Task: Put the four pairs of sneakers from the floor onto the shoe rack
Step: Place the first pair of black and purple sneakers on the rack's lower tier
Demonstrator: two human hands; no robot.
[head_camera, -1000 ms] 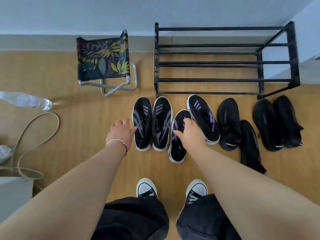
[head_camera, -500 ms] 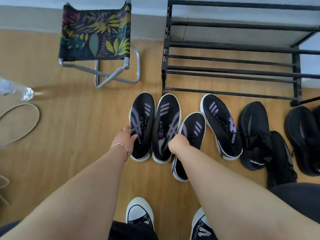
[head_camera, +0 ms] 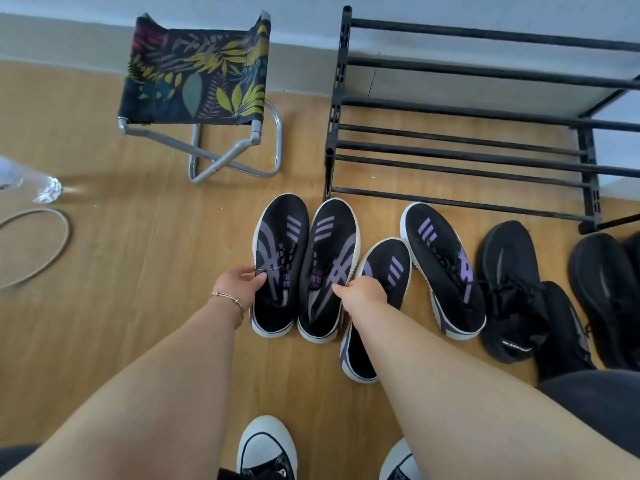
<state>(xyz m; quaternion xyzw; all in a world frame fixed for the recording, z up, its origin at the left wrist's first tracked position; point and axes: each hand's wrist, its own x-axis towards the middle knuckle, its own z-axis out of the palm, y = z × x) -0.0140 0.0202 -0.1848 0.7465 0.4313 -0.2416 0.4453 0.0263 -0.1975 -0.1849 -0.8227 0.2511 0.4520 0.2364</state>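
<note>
Two black sneakers with purple stripes and white soles stand side by side on the wooden floor. My left hand [head_camera: 240,287] grips the side of the left sneaker [head_camera: 282,258]. My right hand [head_camera: 363,294] grips the right sneaker [head_camera: 329,261] at its right edge. A second black-and-purple pair [head_camera: 440,268] lies just to the right, one shoe partly under my right forearm. Two all-black pairs [head_camera: 512,289] lie further right. The black metal shoe rack [head_camera: 460,133] stands behind them with nothing on its bars.
A folding stool [head_camera: 201,77] with leaf-print fabric stands left of the rack. A clear plastic bottle [head_camera: 31,183] and a cable loop [head_camera: 41,247] lie at the far left. My own feet in black-and-white sneakers [head_camera: 266,448] are at the bottom.
The view has moved closer and lower. Both hands came inward and closed on the leftmost pair; my right hand left the third sneaker for the second one.
</note>
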